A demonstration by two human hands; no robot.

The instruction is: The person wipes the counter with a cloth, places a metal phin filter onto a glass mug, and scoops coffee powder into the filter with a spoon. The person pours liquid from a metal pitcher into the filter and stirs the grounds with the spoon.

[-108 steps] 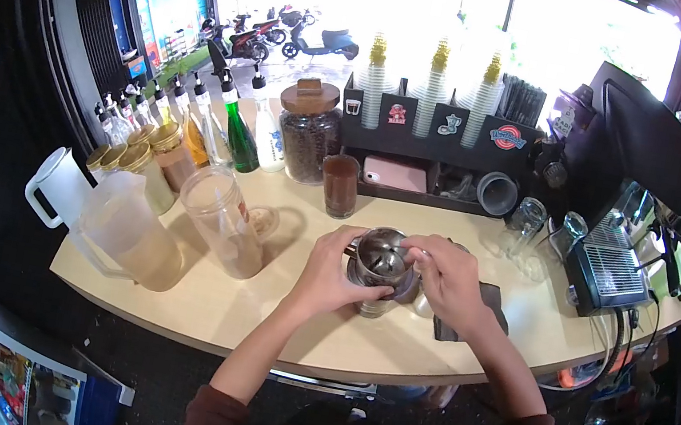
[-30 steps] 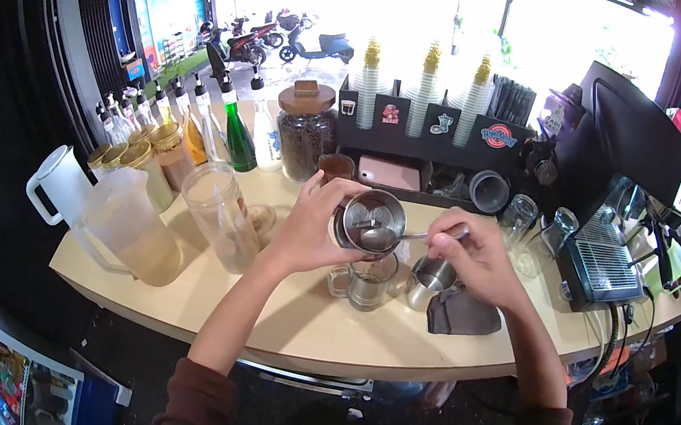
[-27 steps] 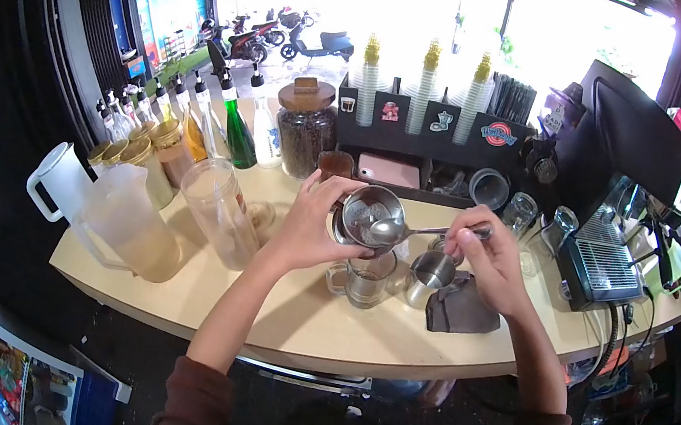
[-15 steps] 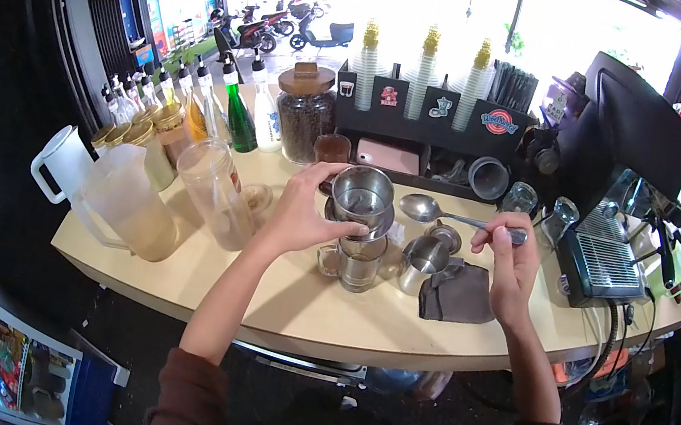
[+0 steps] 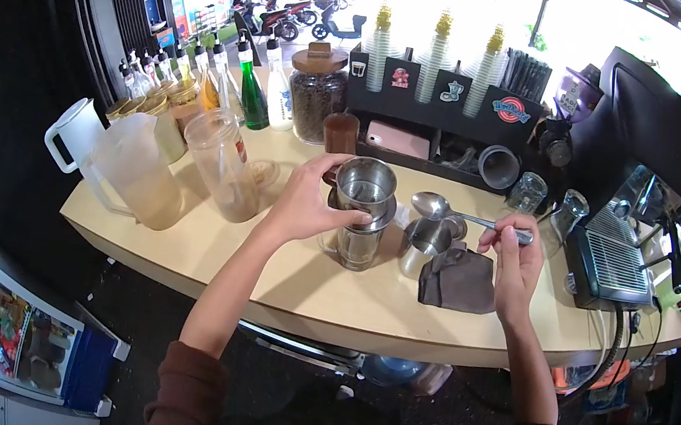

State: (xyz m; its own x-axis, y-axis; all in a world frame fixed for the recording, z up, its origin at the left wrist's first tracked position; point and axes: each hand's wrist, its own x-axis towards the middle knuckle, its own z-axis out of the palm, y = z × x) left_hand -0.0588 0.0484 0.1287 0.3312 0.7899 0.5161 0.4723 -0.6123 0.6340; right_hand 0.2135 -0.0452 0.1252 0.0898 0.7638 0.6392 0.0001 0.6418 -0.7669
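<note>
My left hand is closed around a metal coffee drip filter, its thumb in front on the filter's flange. The filter is upright over a glass mug; whether it rests fully on the rim I cannot tell. My right hand pinches the handle of a metal spoon, whose bowl points left toward the filter. Under the spoon stands a small steel pitcher, with a dark folded cloth to its right. A small round metal piece is partly hidden behind the pitcher and spoon.
Plastic pitchers and a clear jug stand at left. Behind are syrup bottles, a jar of coffee beans and a black organizer with stacked cups. An espresso machine and glasses are at right.
My view has shifted slightly, so the counter sits higher in the picture. The spoon's bowl has come a little closer to the steel pitcher. Both hands keep their grips.
</note>
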